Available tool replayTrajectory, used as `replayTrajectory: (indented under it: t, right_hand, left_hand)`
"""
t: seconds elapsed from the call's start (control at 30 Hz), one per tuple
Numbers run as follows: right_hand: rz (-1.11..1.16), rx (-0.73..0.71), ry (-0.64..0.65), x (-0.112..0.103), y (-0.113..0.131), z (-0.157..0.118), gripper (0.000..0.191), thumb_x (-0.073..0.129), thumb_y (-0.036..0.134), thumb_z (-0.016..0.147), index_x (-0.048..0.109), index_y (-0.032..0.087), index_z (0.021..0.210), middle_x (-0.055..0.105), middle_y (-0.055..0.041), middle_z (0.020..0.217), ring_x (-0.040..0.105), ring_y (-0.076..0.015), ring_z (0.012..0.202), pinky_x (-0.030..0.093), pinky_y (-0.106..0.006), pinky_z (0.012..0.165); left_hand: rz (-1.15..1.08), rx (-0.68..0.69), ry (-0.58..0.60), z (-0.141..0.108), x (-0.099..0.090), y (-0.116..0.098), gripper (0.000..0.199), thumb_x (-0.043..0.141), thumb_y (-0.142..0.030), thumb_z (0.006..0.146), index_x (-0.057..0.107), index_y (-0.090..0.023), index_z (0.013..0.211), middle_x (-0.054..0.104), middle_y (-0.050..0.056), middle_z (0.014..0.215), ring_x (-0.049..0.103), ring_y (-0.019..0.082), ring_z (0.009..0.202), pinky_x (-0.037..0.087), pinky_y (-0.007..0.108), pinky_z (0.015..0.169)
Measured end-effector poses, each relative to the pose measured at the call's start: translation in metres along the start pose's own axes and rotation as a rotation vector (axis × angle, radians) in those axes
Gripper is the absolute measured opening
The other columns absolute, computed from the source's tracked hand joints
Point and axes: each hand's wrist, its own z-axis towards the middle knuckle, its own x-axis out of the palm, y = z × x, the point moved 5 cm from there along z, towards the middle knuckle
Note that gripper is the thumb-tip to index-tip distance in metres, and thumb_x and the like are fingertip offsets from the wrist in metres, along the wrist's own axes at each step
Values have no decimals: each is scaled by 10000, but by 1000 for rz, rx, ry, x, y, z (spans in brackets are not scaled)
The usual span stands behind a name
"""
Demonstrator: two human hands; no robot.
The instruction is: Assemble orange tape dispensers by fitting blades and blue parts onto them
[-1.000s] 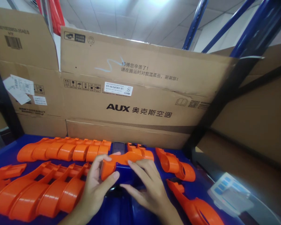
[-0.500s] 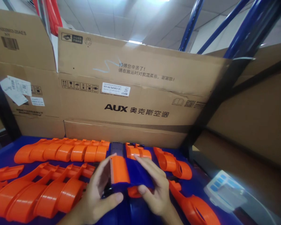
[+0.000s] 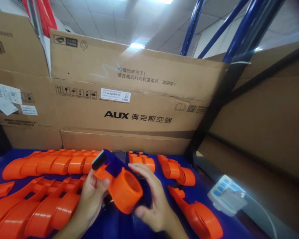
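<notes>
An orange tape dispenser (image 3: 126, 192) with a dark blue flap (image 3: 114, 162) and a dark strip at its front end is held up in the middle, tilted, its round hub facing right. My left hand (image 3: 94, 189) grips it by the front end, thumb on the near side. On the other side my right hand (image 3: 153, 196) curves around the hub with thumb and fingers spread apart. Its fingertips are close to the flap's edge; whether they touch it I cannot tell.
Orange dispenser bodies stand in a back row (image 3: 62, 164) and a front row (image 3: 42, 212) at left. More orange dispenser parts (image 3: 201, 217) lie at right on the blue surface. A white-and-blue device with a cable (image 3: 226, 196) sits further right. Cardboard (image 3: 139, 129) walls the back.
The dispenser has been turned over, so its hub now shows instead of its toothed front and blue flap. My right hand has loosened from it. The view has shifted slightly right.
</notes>
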Motion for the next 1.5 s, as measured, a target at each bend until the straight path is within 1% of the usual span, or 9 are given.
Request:
replayTrajectory:
  t: [0.1, 0.2, 0.37, 0.43, 0.53, 0.8, 1.03, 1.27, 1.5]
  right_hand:
    - [-129, -124, 50, 7, 7, -1, 728, 817, 569, 783, 593, 222, 1382, 663, -169, 1349, 637, -350, 1246, 491, -502, 1095]
    - [-121, -125, -22, 10, 6, 0, 573, 832, 514, 790, 662, 207, 1242, 748, -141, 1141, 712, -323, 1074, 565, -460, 989]
    - [-134, 170, -380, -17, -29, -1, 471, 686, 526, 909, 663, 191, 1239, 775, -118, 1038, 750, -276, 892, 612, -389, 823]
    - [-167, 316, -546, -37, -46, -3, 568, 639, 519, 933, 578, 157, 1366, 774, -136, 1055, 753, -277, 905, 610, -393, 817]
    - [-462, 570, -634, -66, -62, -7, 744, 597, 593, 928, 449, 156, 1512, 764, -71, 824, 707, -250, 639, 577, -391, 681]
    - [-928, 816, -403, -87, -73, -10, 634, 395, 637, 1000, 505, 240, 1483, 781, -130, 1061, 728, -341, 971, 506, -403, 810]
    - [-1022, 904, -222, -77, -89, -11, 557, 445, 589, 1015, 539, 241, 1439, 728, -139, 1184, 707, -315, 1021, 497, -379, 836]
    - [-1041, 902, -184, -73, -93, -14, 548, 482, 585, 999, 602, 212, 1382, 664, -161, 1270, 705, -315, 1009, 511, -387, 823]
    - [-1052, 930, -170, -91, -95, -20, 446, 323, 216, 1042, 594, 156, 1392, 679, -169, 1244, 691, -285, 1077, 495, -353, 851]
  left_hand:
    - [-55, -41, -68, 4, -2, -1, 424, 880, -401, 760, 651, -220, 1068, 744, 10, 879, 727, 166, 766, 616, 255, 736]
    - [-38, -45, -41, 6, -4, -1, 397, 847, -453, 787, 634, -213, 1023, 690, -21, 805, 671, 120, 636, 593, 217, 616]
    - [104, -90, 180, 6, 4, 3, 590, 706, -586, 867, 541, -260, 1330, 689, 88, 1100, 690, 174, 666, 528, 248, 458]
    - [142, -79, 240, 4, 7, 3, 562, 676, -570, 896, 537, -254, 1339, 686, 73, 1025, 660, 157, 618, 495, 236, 444]
    - [143, -71, 289, 0, 10, 3, 524, 647, -552, 922, 541, -241, 1330, 632, -3, 753, 609, 151, 554, 464, 226, 448]
    - [93, -80, 264, -3, 12, -1, 438, 626, -495, 953, 577, -208, 1280, 498, -64, 540, 534, 141, 498, 425, 227, 492]
    - [143, -111, 289, -5, 5, 4, 343, 649, -449, 952, 627, -198, 1185, 439, -89, 482, 516, 122, 484, 350, 224, 513]
    - [162, -116, 288, -9, 11, -4, 321, 659, -457, 943, 654, -185, 1114, 395, -98, 463, 509, 130, 491, 325, 244, 544]
    - [126, -126, 261, -13, 18, -12, 305, 623, -459, 963, 671, -175, 1064, 386, -89, 458, 510, 142, 500, 351, 264, 577]
